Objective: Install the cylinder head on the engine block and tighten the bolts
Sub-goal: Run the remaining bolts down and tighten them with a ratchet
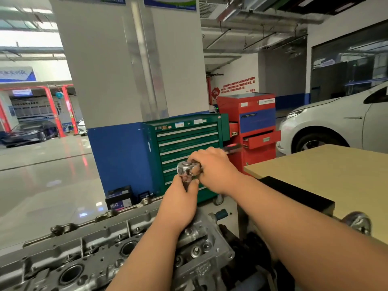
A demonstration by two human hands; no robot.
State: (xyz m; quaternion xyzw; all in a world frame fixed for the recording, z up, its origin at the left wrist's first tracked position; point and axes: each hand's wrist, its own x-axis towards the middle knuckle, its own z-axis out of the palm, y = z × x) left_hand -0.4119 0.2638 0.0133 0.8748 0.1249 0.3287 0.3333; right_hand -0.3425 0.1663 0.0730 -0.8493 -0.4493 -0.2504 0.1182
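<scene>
Gripping ratchet [185, 168] handle in right hand [214, 172], left hand [180, 203] clasping its shaft, above cylinder head [84, 248].

The left hand [180, 204] gripped the extension [186, 183] beneath the ratchet [185, 169] — the right hand [214, 171] held its handle, angled toward 2 o'clock — above the cylinder head [84, 248] at 7 o'clock.

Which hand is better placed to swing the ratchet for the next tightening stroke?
Probably the right hand: it wraps the ratchet handle, so it has the leverage. The left hand holds the shaft under the ratchet head, steadying it over the cylinder head.
</scene>
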